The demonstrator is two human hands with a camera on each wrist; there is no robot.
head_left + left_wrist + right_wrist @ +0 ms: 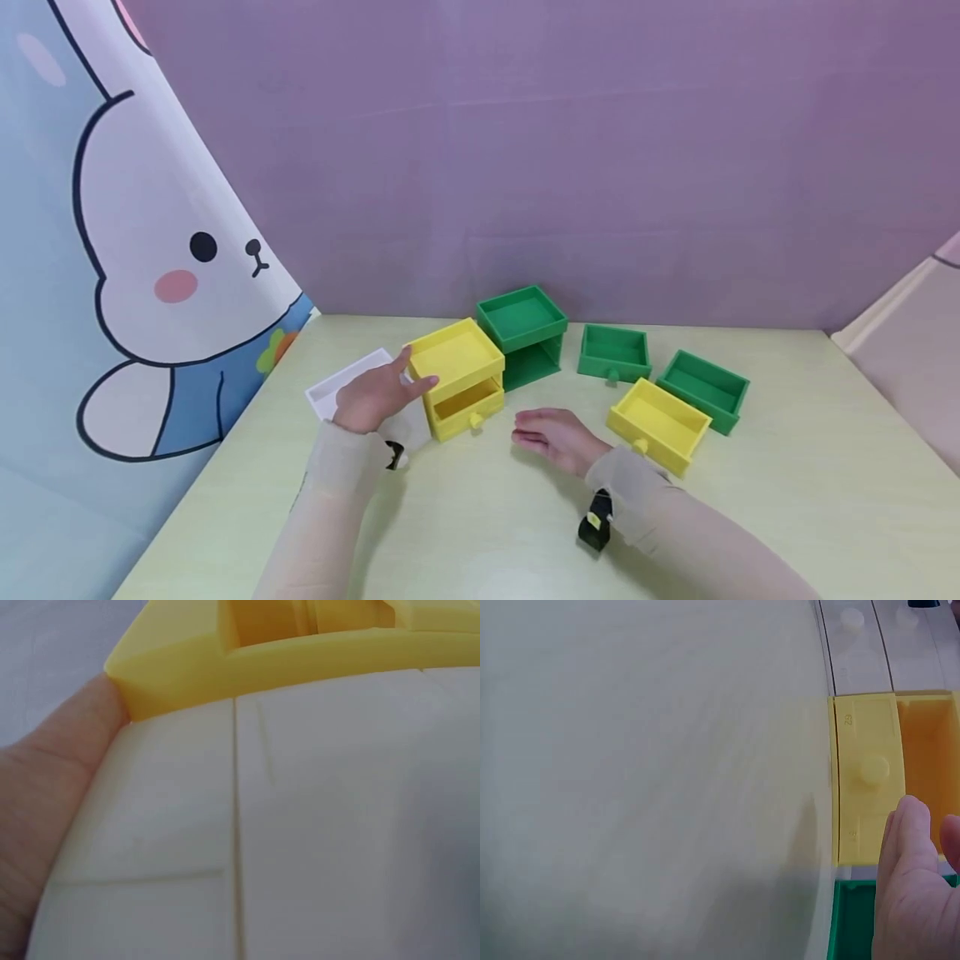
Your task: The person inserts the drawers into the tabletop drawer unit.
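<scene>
My left hand [372, 394] reaches over the white drawer cabinet [408, 429] and grips the left side of the yellow drawer cabinet [455, 360], thumb by its front edge. The left wrist view shows one digit against a corner of the yellow cabinet [172, 682]. That cabinet has a knobbed lower drawer [471, 414] in place and an empty slot above it. To its right, my right hand [558, 439] hovers with fingers extended, holding nothing. In the right wrist view, the right hand [915, 892] appears in front of the slot.
A green cabinet [522, 321] with an empty lower slot stands behind the yellow one. Loose on the table [487, 533] at the right lie a yellow drawer [663, 417] and two green drawers, one near the back [615, 346] and one farther right [705, 383]. A purple curtain [600, 167] hangs behind.
</scene>
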